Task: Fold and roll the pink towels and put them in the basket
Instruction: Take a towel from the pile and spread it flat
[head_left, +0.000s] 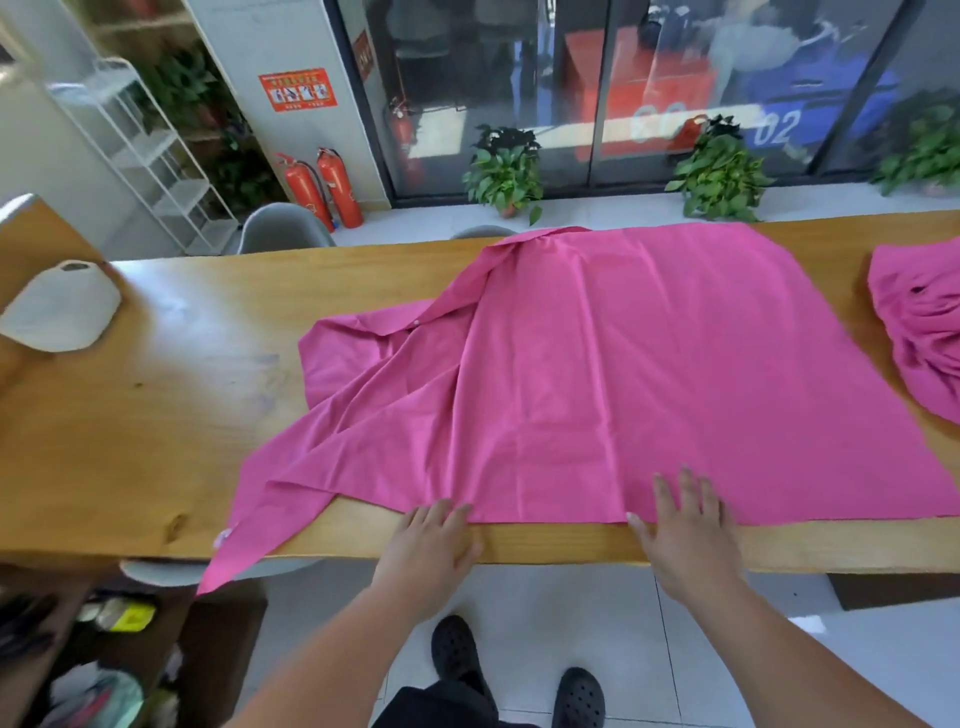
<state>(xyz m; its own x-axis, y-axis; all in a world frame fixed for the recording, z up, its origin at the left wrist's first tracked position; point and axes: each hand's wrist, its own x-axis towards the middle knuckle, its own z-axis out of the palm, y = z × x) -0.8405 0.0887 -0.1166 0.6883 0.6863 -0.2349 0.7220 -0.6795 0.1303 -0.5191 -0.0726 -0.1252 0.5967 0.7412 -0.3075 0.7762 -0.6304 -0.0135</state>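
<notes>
I see the pink towel (623, 364) spread on the wooden table (156, 415), with the left hand (431, 540) and right hand (685, 525) resting flat, fingers straight, at its near edge. Its left corner overhangs (rumpled too), so I judge that folding now could trap creases or drag it off.

The big towel (623, 374) is bright pink all over, with no pattern. The second towel (919, 332) is the same pink. The table (156, 415) is yellow-brown wood with darker lines and spots. The basket (57, 306) is white. The fire extinguishers (340, 189) are red with black hoses. The plants (506, 171) have green leaves. The shoes (579, 696) are black with little holes. The floor (571, 623) is white tiles with thin grey lines.
</notes>
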